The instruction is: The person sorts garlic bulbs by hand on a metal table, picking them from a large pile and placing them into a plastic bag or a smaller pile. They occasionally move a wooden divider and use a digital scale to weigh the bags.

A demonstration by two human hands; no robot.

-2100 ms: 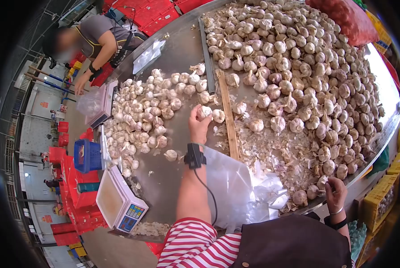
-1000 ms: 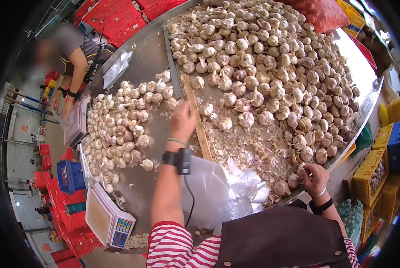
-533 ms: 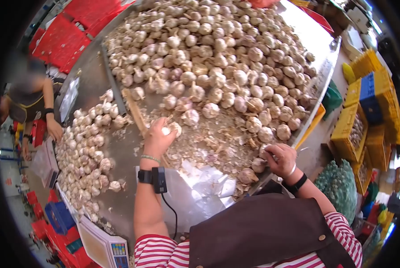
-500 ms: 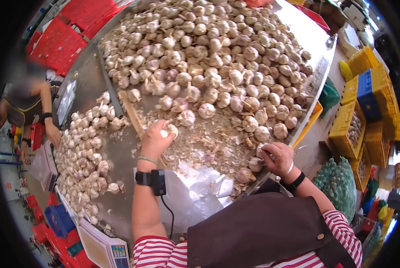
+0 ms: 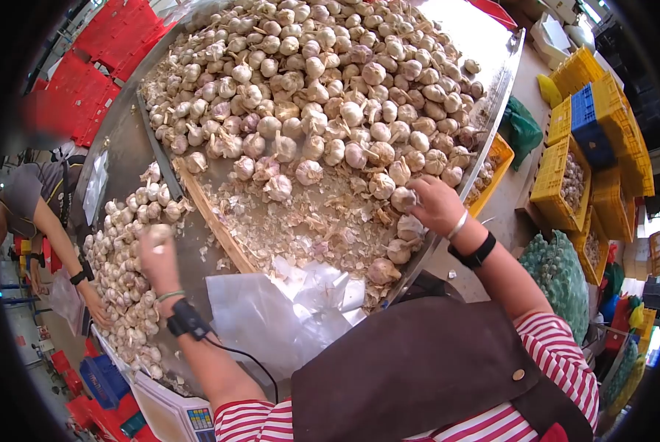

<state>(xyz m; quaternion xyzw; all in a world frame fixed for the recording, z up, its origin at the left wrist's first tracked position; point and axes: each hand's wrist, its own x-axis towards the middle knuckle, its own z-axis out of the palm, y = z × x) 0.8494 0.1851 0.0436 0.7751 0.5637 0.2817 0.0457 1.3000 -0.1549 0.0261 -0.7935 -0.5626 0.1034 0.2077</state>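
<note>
My left hand (image 5: 158, 267), a little blurred, is over the smaller pile of cleaned garlic bulbs (image 5: 127, 269) on the left. Its fingers close round a whitish garlic bulb (image 5: 160, 233). At the right edge of the table, my right hand (image 5: 439, 208) has its fingers on another garlic bulb (image 5: 404, 199), at the near edge of the big heap of unpeeled garlic (image 5: 323, 81). Loose papery skins (image 5: 300, 228) are scattered between the hands. A few bulbs lie just below my right hand.
A wooden strip (image 5: 216, 225) and a metal bar (image 5: 160, 147) divide the table. Clear plastic sheets (image 5: 253, 309) lie by my apron. A scale (image 5: 160, 405) stands at lower left. Another person's hand (image 5: 96, 308) reaches the left pile. Yellow crates (image 5: 551, 184) and a green net sack (image 5: 562, 283) stand right.
My left hand has moved left with a bulb, from beside the wooden strip to the cleaned pile. My right hand has moved up to a bulb at the heap's edge. The view has shifted slightly.
</note>
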